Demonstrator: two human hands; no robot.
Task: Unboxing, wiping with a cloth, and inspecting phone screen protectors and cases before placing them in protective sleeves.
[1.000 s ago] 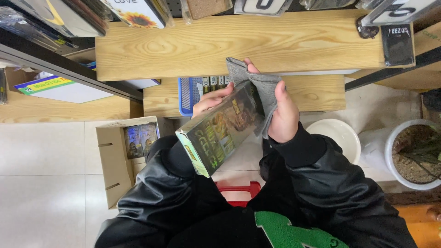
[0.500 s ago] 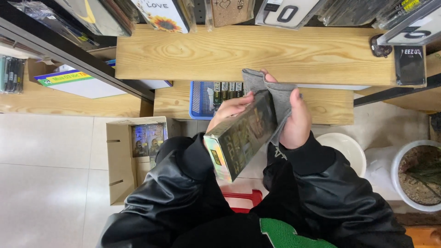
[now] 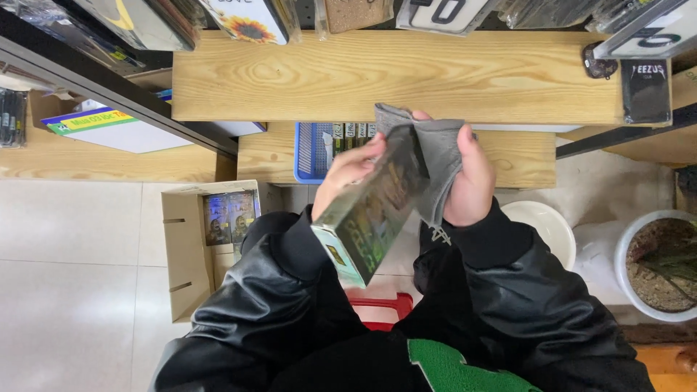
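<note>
My left hand [image 3: 347,173] grips a long shiny box [image 3: 370,207] with a dark green and gold printed face, tilted with its near end pointing down toward my lap. My right hand [image 3: 468,178] holds a grey cloth [image 3: 435,156] pressed against the far end of the box. Both arms are in black glossy sleeves. The far end of the box is partly hidden by the cloth.
A wooden shelf [image 3: 392,76] runs across the top, with a lower shelf holding a blue basket [image 3: 311,151] of small boxes. A cardboard carton [image 3: 196,243] with similar boxes stands on the tiled floor at left. A white bowl [image 3: 544,229] and a plant pot [image 3: 657,265] sit at right. A red stool [image 3: 377,308] is under me.
The box has turned a little in my left hand, its near end dropping lower. The cloth in my right hand has shifted slightly along the far end of the box.
</note>
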